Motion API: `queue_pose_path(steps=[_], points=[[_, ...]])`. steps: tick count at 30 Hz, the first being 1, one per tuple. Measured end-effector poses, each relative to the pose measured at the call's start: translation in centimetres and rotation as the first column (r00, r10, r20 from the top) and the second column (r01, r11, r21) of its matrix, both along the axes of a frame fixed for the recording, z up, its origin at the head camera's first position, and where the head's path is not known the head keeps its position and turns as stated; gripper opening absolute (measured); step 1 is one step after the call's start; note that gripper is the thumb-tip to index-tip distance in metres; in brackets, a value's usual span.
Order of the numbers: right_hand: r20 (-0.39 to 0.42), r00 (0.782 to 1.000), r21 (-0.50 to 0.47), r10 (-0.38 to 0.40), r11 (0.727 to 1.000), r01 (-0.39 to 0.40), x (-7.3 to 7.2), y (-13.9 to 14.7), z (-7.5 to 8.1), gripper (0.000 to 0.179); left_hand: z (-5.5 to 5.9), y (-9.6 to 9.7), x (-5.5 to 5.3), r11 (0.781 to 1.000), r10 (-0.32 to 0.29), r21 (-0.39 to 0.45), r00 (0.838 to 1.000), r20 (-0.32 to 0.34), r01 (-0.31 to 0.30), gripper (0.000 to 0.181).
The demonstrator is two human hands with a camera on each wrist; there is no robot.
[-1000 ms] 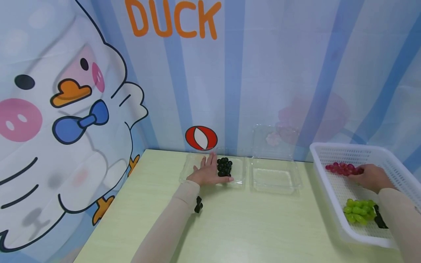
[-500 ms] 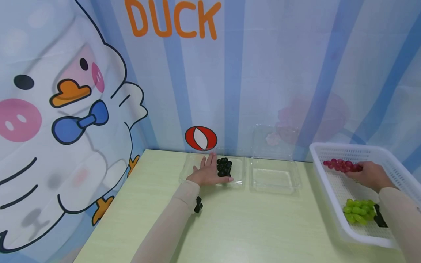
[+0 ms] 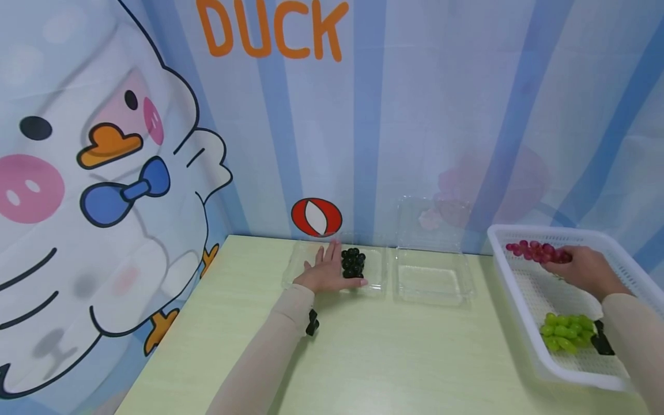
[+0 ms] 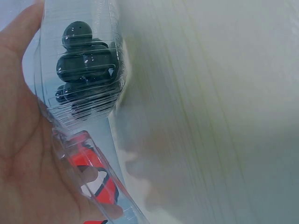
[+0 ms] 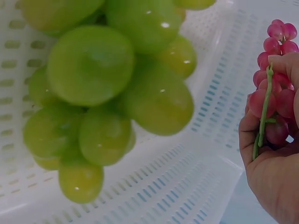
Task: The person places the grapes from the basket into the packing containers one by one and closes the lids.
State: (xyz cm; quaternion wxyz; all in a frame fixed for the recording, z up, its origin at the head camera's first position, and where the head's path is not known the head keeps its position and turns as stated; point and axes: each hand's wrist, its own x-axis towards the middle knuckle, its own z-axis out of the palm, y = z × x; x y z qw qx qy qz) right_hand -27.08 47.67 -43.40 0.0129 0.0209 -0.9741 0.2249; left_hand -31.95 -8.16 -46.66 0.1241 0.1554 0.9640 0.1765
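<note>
My right hand grips a bunch of red grapes over the white basket. In the right wrist view, its green stem lies along the fingers. A bunch of green grapes lies in the basket, below the right hand. On the left, my left hand, fingers extended and thumb spread, rests against a clear plastic clamshell box with dark grapes in it. The left wrist view shows the palm along the box wall and fingers behind the clear lid.
A second clear clamshell box stands open between the first box and the basket, its lid raised against the printed backdrop. The pale tabletop extends in front of the boxes.
My right hand has lifted the red grapes upward from the basket floor and slightly left. The left hand stays put at its box.
</note>
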Motion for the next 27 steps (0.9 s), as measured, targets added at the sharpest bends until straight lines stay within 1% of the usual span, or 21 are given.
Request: queue_pose_path(steps=[5,10,12,15,20,24,27], points=[[0.022,1.0,0.007,0.007,1.0,-0.007,0.3,-0.2,0.8,0.047,-0.1,0.0,0.0,1.0,-0.003,0.002,1.0,0.002,0.003,0.129],[0.036,0.999,0.012,0.007,1.0,-0.007,0.5,-0.4,1.8,0.063,-0.1,0.0,0.0,1.0,0.003,-0.002,1.0,-0.002,-0.003,0.129],[0.032,0.999,0.013,0.006,1.0,-0.007,0.6,-0.6,2.1,0.067,-0.1,0.0,0.0,1.0,0.003,-0.003,1.0,-0.004,-0.003,0.129],[0.034,0.999,0.008,0.002,1.0,-0.003,0.6,-0.8,2.3,0.067,-0.1,0.0,0.0,1.0,0.003,-0.003,1.0,-0.003,-0.003,0.129],[0.015,1.0,-0.012,-0.002,1.0,0.002,0.7,-1.4,2.7,0.064,0.0,0.0,0.1,1.0,0.003,-0.001,1.0,0.002,-0.003,0.129],[-0.002,1.0,-0.028,-0.006,1.0,0.006,0.8,-2.0,3.3,0.068,0.0,0.0,0.2,1.0,0.002,-0.002,1.0,-0.004,-0.002,0.129],[0.0,1.0,-0.044,-0.017,0.999,0.017,0.9,-2.5,3.7,0.069,0.0,0.0,0.1,1.0,0.002,-0.004,1.0,-0.008,-0.002,0.129]])
